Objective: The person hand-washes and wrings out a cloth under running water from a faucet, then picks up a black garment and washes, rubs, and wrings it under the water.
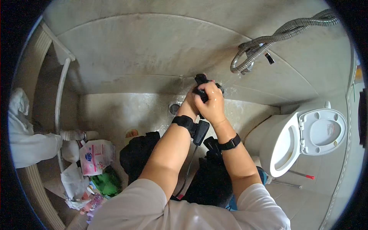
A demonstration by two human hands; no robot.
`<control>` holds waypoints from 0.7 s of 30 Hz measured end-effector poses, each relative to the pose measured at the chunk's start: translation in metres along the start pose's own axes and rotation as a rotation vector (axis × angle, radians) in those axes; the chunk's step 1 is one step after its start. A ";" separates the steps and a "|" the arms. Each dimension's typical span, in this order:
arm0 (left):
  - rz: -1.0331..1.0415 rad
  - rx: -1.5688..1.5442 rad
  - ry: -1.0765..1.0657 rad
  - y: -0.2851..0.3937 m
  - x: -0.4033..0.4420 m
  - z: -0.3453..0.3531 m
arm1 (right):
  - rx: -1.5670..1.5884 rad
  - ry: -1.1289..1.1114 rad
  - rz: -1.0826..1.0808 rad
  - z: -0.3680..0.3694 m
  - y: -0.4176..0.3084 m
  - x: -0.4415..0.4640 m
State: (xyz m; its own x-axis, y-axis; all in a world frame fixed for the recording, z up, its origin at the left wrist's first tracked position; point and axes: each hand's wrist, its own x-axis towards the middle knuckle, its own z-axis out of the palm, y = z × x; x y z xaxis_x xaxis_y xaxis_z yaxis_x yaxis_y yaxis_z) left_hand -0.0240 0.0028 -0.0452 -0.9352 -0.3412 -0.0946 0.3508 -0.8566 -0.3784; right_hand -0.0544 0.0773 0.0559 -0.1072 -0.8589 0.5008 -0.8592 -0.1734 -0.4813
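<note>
A wet, bunched black cloth (201, 79) is squeezed between my two hands near the wall, at the upper middle of the view. My right hand (213, 104) is closed on it from the right, with water shining on the skin. Behind the cloth and my right hand, my left hand (190, 104) is partly hidden; it holds the cloth from the left. Both wrists wear black straps, and a black device (201, 132) with a cable is fixed at the left one. Water splashes around the cloth.
A floor drain (174, 109) lies left of my hands. A toilet (285, 147) with its lid raised stands at the right. Metal hoses (276, 37) hang on the wall at the upper right. At the left are a pink-and-white package (97, 157), a green bag (106, 182) and white cloth (32, 147).
</note>
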 end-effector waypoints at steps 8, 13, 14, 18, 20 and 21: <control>0.509 0.627 0.416 -0.041 -0.009 0.026 | -0.019 0.100 0.451 -0.001 0.043 0.023; 0.288 0.612 0.429 -0.039 -0.015 0.034 | 0.275 0.067 0.747 -0.003 0.112 0.004; 0.239 0.612 0.401 -0.039 -0.020 0.042 | 0.322 0.092 0.836 -0.004 0.120 0.002; 0.167 0.646 0.295 -0.033 -0.028 0.047 | 0.731 -0.271 1.089 -0.063 0.072 -0.002; 0.177 0.713 0.365 -0.032 -0.030 0.044 | 0.649 -0.359 1.070 -0.079 0.054 0.001; 0.250 0.788 0.317 -0.035 -0.032 0.042 | 0.707 -0.285 0.980 -0.084 0.049 0.003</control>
State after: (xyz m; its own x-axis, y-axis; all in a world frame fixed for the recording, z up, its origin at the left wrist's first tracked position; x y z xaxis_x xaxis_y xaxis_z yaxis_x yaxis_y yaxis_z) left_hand -0.0041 0.0279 0.0098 -0.7549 -0.5313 -0.3845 0.3686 -0.8286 0.4213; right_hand -0.1390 0.1072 0.0944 -0.3635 -0.8314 -0.4203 -0.0106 0.4548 -0.8905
